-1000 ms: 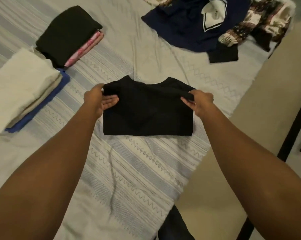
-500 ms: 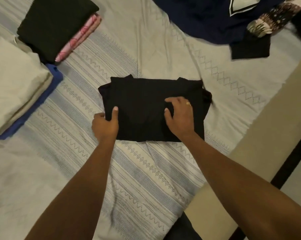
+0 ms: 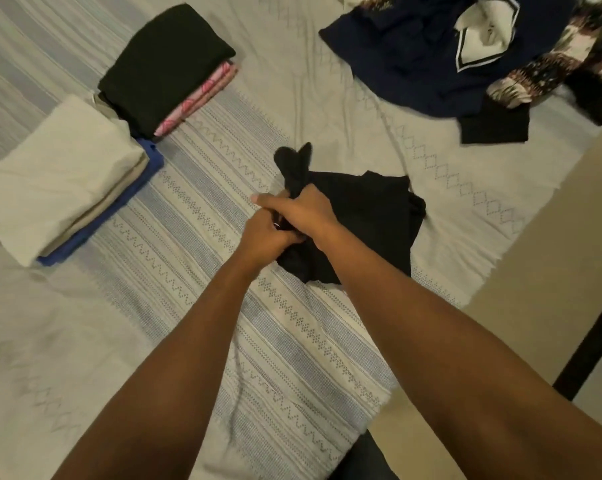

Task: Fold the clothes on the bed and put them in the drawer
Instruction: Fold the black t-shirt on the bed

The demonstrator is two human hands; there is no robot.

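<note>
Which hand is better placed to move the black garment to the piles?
Probably the left hand: it grips the black garment on the side nearer the folded piles; the right hand reaches across.

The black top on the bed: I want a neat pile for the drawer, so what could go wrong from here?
1. The left hand and right hand grip the black top bunched at one end, so its fold may come apart when lifted.
2. Its loose right side lies near the edge of the bed; it could drag or slip off.
3. Set down carelessly, it might topple the black-and-pink stack.
</note>
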